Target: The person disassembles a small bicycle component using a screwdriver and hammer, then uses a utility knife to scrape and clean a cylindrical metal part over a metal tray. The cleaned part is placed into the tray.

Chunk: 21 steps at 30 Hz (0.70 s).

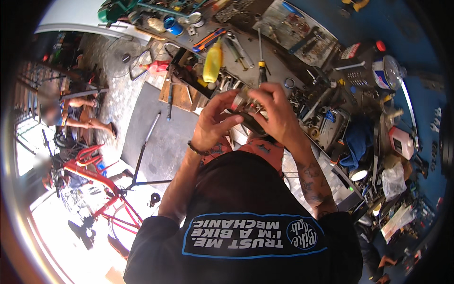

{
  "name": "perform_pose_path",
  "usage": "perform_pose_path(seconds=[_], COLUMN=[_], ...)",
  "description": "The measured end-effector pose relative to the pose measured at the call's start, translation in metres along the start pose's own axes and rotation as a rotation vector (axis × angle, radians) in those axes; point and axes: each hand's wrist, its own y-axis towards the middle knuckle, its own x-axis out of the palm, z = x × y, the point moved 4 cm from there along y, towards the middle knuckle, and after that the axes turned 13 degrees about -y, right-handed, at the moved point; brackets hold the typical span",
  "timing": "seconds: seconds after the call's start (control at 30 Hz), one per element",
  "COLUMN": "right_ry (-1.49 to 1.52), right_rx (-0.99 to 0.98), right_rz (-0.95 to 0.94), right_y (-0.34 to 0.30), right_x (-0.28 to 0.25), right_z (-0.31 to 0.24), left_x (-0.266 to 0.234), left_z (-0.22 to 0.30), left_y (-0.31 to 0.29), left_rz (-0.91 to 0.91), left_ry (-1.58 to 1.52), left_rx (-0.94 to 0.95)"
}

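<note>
Head: cluttered workbench [280, 71], blue wall [385, 28]

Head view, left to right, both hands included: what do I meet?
Red bike frame → left hand → right hand → blue cloth → pale plastic jug.
</note>
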Motion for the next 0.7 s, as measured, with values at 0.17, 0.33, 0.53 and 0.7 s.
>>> perform_pose_path(seconds=[0.17,0.33,0.53,0.7], right_ry=[0.178,0.308,0.281,0.22], right_rx=[-0.037,-0.126,-0.14,-0.01], right_rz=[-0.195,-0.127,-0.075,-0.101], right_y=[0.009,0.028,0.058,0.071], right_x=[-0.003,0.006,0.052,0.127], right_z=[-0.037,-0.061,-0.094,-0.122], left_x=[-0.014,-0.037,-0.094,-0.179], left_z=[0.031,0.056,0.082,0.08], left_y=[-0.028,-0.036,-0.04,-0.038], left_rz=[0.047,-0.039,-0.054,-0.056], left_ry=[0.218,0.271,0.322,0.294], left_rx=[0.091,0.282,0.307,0.168])
